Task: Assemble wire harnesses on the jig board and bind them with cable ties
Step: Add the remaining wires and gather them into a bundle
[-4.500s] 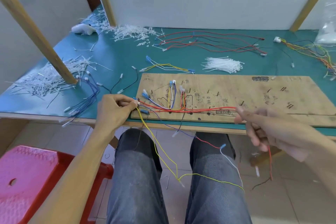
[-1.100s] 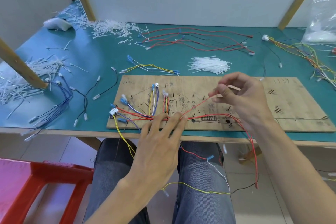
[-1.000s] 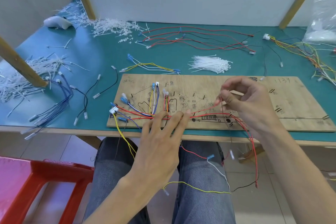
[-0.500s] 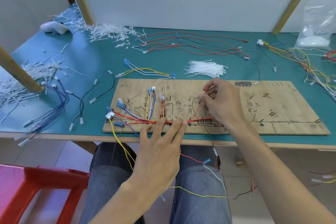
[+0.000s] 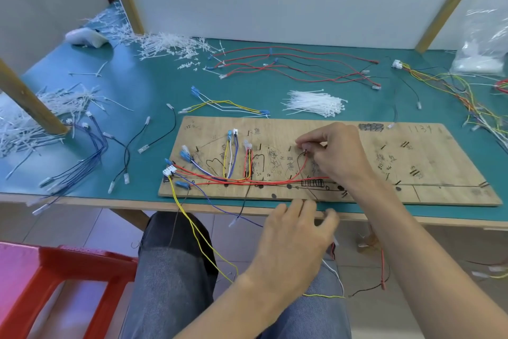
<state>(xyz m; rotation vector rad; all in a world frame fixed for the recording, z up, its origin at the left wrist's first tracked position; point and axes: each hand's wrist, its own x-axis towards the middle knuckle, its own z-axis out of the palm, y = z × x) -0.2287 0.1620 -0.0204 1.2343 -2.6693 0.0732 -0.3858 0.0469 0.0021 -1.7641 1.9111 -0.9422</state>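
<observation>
The wooden jig board [image 5: 428, 171] lies along the front of the green table. Red wires [image 5: 247, 180] run along its lower line from a white connector [image 5: 169, 171] at its left end. Short yellow, blue and white leads loop up to pegs left of centre. My right hand [image 5: 341, 157] rests on the board's middle and pinches the end of a red wire [image 5: 305, 149] that curves up from the bundle. My left hand [image 5: 297, 234] hovers at the table's front edge below the board, fingers loosely spread, with nothing visibly held. A bundle of white cable ties [image 5: 313, 103] lies just behind the board.
Loose red and black wires [image 5: 297, 69] lie at the back, a yellow-white set [image 5: 228, 105] near the board, blue wires [image 5: 90, 151] at left, a multicoloured harness [image 5: 467, 94] at right. Cut tie scraps [image 5: 170, 44] litter the back left. Wooden post [image 5: 30, 99]. Red stool [image 5: 55, 283] beside my knees.
My left hand has lifted off the wires on the board and drawn back to the table's front edge. My right hand still pinches the red wire end at mid-board.
</observation>
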